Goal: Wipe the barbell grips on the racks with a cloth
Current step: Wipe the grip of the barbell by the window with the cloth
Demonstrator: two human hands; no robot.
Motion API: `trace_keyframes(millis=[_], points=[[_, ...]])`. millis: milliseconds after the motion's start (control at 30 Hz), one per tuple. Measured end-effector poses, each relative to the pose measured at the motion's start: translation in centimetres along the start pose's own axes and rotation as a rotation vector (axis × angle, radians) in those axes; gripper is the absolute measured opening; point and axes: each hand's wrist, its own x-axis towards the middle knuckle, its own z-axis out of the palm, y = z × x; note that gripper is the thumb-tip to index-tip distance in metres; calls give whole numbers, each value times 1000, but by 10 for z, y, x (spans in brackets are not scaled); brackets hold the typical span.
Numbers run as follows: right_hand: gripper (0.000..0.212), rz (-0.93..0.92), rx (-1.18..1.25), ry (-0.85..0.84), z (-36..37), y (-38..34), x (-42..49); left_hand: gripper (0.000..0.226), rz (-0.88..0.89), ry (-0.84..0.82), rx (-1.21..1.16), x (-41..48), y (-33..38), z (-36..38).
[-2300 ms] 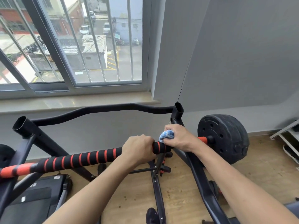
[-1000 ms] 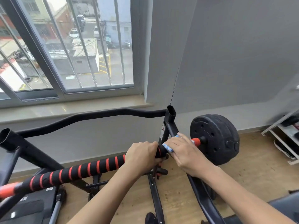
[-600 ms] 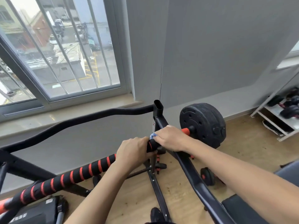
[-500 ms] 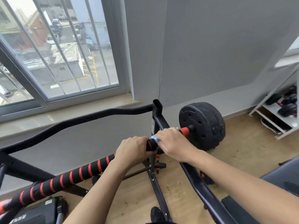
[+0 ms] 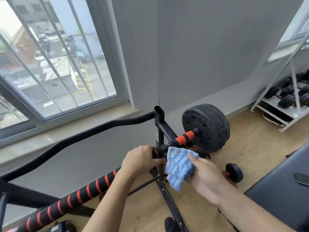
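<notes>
In the head view we see the left hand [image 5: 142, 160] with fingers curled fully round the striped barbell grip [image 5: 83, 193], just beside the rack upright [image 5: 159, 124]. The right hand [image 5: 205, 178] pinches the blue-and-white cloth [image 5: 179, 166] between thumb and bent fingers, its top corner at the bar [image 5: 166, 146]; whether it touches, we cannot tell. Bare floor [image 5: 250, 148] lies right of the weight plate [image 5: 206, 127]; the bench [image 5: 275, 206] edge sits near the right forearm.
</notes>
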Motion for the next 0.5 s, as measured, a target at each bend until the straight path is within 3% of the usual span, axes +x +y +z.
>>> trace_keyframes(millis=[67,167,333,500], points=[[34,69,338,133,6,2,4,54,0,-16,-15,2,-2,1],[35,73,579,230,12,3,9,52,19,-22,-32,1,-1,1],[46,82,647,159,32,8,17,44,82,-87,-148,-6,-2,-11],[42,134,629,151,57,7,52,69,72,-45,-77,-14,4,-12]])
